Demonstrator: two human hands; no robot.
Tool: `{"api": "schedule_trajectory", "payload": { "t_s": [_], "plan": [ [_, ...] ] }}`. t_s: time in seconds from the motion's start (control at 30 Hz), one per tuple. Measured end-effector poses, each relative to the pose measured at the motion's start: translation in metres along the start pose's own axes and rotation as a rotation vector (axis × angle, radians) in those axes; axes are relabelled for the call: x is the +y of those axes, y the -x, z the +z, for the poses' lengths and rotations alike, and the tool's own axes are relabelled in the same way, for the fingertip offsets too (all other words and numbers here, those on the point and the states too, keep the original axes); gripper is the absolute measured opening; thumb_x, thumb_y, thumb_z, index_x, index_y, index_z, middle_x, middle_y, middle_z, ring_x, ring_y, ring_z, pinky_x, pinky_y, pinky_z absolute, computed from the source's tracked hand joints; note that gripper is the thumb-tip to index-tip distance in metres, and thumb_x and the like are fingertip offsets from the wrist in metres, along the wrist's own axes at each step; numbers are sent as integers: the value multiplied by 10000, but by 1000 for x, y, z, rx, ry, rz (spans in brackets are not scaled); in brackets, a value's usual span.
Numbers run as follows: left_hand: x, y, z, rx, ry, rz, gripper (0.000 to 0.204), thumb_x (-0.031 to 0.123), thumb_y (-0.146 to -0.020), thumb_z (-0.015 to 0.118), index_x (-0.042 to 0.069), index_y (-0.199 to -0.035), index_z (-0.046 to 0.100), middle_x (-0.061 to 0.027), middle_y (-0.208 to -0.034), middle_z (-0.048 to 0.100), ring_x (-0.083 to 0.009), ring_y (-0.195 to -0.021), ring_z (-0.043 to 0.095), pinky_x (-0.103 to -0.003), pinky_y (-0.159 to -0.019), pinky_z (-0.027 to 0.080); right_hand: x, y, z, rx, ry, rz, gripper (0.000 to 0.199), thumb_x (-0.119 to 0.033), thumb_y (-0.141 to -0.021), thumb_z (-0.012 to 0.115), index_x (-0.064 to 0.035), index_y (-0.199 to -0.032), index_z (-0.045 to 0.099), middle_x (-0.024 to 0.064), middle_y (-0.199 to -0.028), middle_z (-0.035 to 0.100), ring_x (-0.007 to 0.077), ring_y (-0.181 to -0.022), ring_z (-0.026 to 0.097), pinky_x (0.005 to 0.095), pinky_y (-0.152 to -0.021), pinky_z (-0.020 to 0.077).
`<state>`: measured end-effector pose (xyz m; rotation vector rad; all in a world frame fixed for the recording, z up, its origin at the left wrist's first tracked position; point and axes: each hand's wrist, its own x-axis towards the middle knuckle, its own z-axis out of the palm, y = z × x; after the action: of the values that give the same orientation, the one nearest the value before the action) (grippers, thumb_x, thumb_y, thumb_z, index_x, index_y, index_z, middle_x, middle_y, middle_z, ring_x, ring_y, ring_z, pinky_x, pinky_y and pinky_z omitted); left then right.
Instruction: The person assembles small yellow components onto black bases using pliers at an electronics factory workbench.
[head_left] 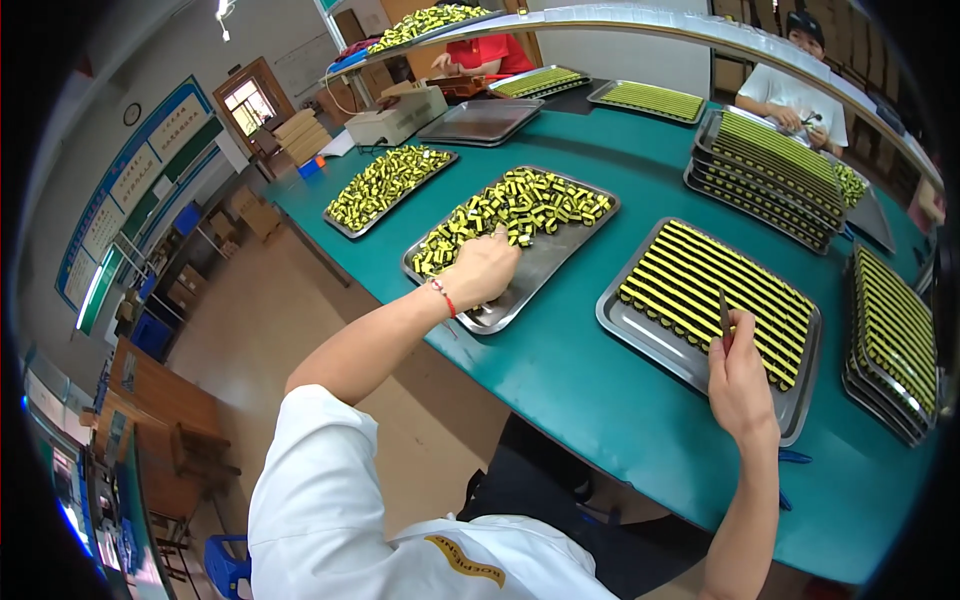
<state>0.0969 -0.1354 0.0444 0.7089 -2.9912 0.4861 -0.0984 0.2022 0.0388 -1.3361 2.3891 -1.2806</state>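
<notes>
A metal tray [538, 262] holds a heap of small yellow-and-black block-shaped parts [530, 200]. At the heap's near edge is my left hand [485, 268], with its fingers curled and pressed together; what they hold, if anything, is hidden. To the right, a second metal tray [640, 335] carries the same kind of parts standing in tight straight rows [715, 285]. My right hand [742, 380] is closed around a thin dark tool [725, 315], its narrow end pointing up over the rows. The tool's exact kind cannot be made out.
Another tray of loose parts [385, 188] lies at the left. Stacked trays of rowed parts stand at back right [770, 180] and far right [893, 340]. A blue-handled tool [792, 457] lies near the front edge. An overhead shelf [640, 22] spans the back; two people sit beyond.
</notes>
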Motion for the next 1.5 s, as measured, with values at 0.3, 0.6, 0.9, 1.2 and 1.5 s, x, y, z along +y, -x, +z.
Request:
{"api": "schedule_trajectory", "payload": {
  "t_s": [0.3,0.6,0.9,1.2,1.5],
  "plan": [
    [77,-49,-19,148,1451,12,287,183,-920,694,-13,-1119,628,-89,-1020,678,-150,-953,626,-314,-844,517,2,-4,14,-83,-665,243,184,-95,-965,426,-76,-1148,439,82,-714,589,120,-502,544,217,-392,341],
    [177,-57,-8,99,1927,296,292,136,-970,636,6,-1221,561,-35,-1135,580,-89,-1025,553,-249,-843,490,5,-2,16,-113,-1163,344,516,36,-691,480,-12,-1205,482,131,-747,580,185,-555,547,249,-457,387],
    [162,-37,-4,418,1546,586,448,-38,-852,705,-15,-1274,554,-59,-1023,579,-76,-795,524,-208,-622,409,-8,0,21,-816,-1374,562,414,116,-733,406,16,-1129,475,209,-947,642,259,-802,683,264,-529,483],
    [166,-20,-9,103,1998,310,438,71,-914,696,-7,-1305,515,-60,-1024,583,-104,-879,564,-241,-742,478,-6,3,22,-790,-1520,528,376,137,-761,409,26,-1117,457,257,-952,632,300,-791,697,298,-570,547],
    [160,-27,-15,-611,2450,409,645,365,-994,522,-30,-1480,367,-57,-957,526,-111,-778,405,-277,-688,351,-4,2,21,-768,-1715,555,380,137,-670,375,53,-1035,442,337,-892,610,434,-736,678,361,-422,541]
  ]
}}
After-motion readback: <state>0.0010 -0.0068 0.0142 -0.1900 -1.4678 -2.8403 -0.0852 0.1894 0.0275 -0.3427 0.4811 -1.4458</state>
